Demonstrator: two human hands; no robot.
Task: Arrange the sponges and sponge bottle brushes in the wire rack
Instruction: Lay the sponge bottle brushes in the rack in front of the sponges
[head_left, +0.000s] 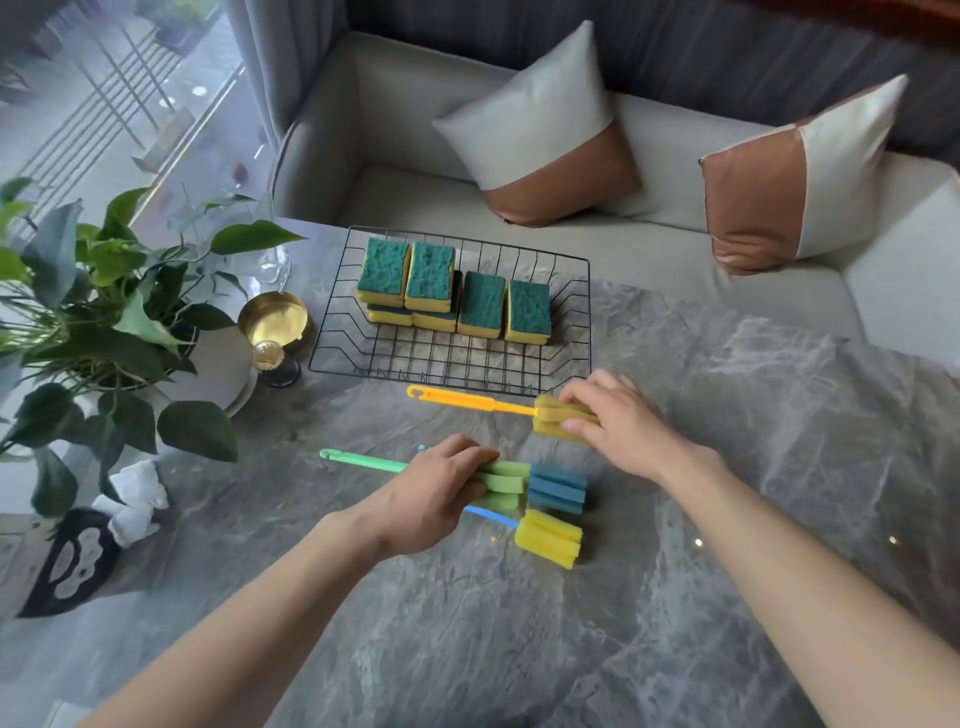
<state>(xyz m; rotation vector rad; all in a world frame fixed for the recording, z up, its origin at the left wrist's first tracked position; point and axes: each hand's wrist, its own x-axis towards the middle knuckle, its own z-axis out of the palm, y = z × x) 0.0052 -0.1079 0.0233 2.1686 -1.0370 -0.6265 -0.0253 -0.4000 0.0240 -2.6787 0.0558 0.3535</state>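
A black wire rack (452, 364) stands on the grey marble table and holds several green-and-yellow sponges (480, 304) along its far side. Just in front of the rack lies an orange-handled brush (467, 401) with a yellow sponge head; my right hand (615, 421) is closed on that head. My left hand (439, 491) grips the green brush (363, 461) by its green sponge head. Beside it lie a blue sponge head (557, 488) and a blue-handled brush with a yellow sponge head (548, 538), partly under my left hand.
A leafy potted plant (98, 312) fills the left edge, with a gold bowl (272, 322) and a small glass beside the rack. A white and black figurine (104, 525) sits at the lower left. A sofa with two cushions (545, 135) stands behind the table.
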